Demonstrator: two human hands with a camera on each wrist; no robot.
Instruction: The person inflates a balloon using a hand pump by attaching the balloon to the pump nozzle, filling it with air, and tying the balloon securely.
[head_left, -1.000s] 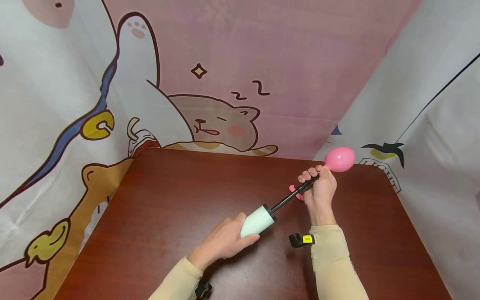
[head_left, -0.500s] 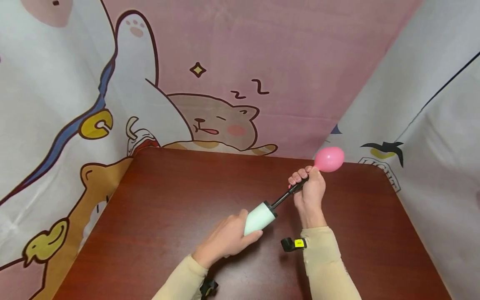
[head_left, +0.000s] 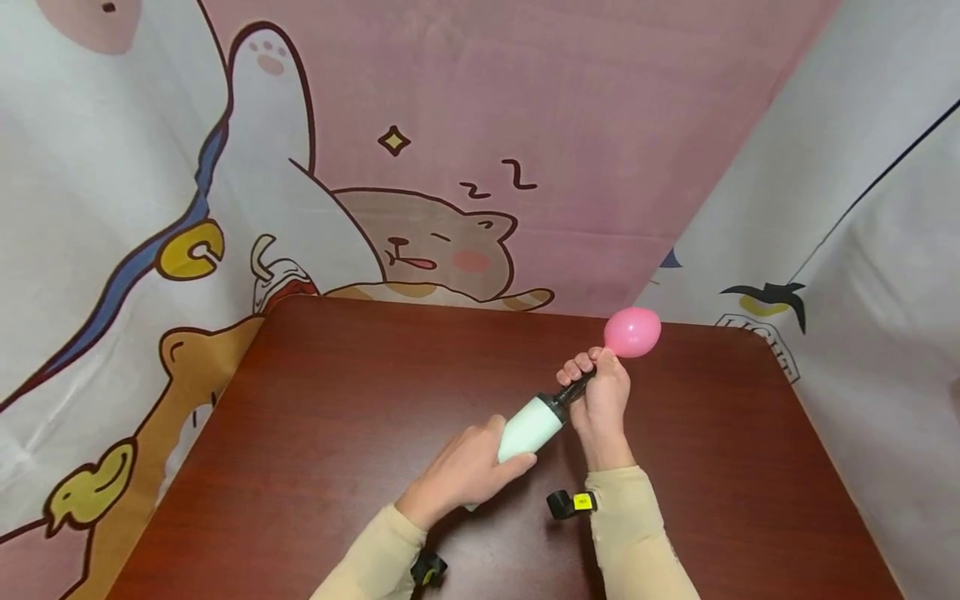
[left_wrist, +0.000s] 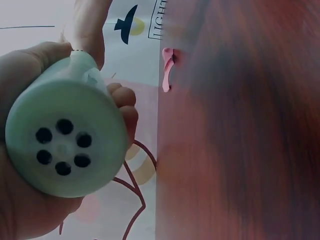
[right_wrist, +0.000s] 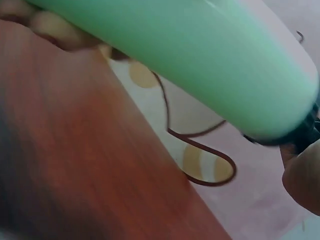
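Note:
My left hand (head_left: 468, 462) grips the mint-green barrel of a balloon pump (head_left: 531, 429), fingers wrapped round it. The pump slants up to the right above the table. In the left wrist view its round end cap (left_wrist: 65, 142) faces the camera, showing several dark holes. My right hand (head_left: 603, 400) holds the pump's black nozzle end, with the thumb at the neck of a small, partly inflated pink balloon (head_left: 633, 332). Only a short length of black shaft shows between barrel and right hand. In the right wrist view the green barrel (right_wrist: 200, 65) fills the top, partly hiding my left fingers.
A limp pink balloon (left_wrist: 168, 70) lies on the tabletop in the left wrist view, hidden in the head view. The dark red-brown table (head_left: 360, 375) spreads under both hands. A cartoon-printed cloth (head_left: 600, 167) hangs along its back and sides.
The barrel has slid up toward my right hand, covering most of the black shaft. My right hand and the balloon have moved left and nearer; my left hand has shifted slightly right.

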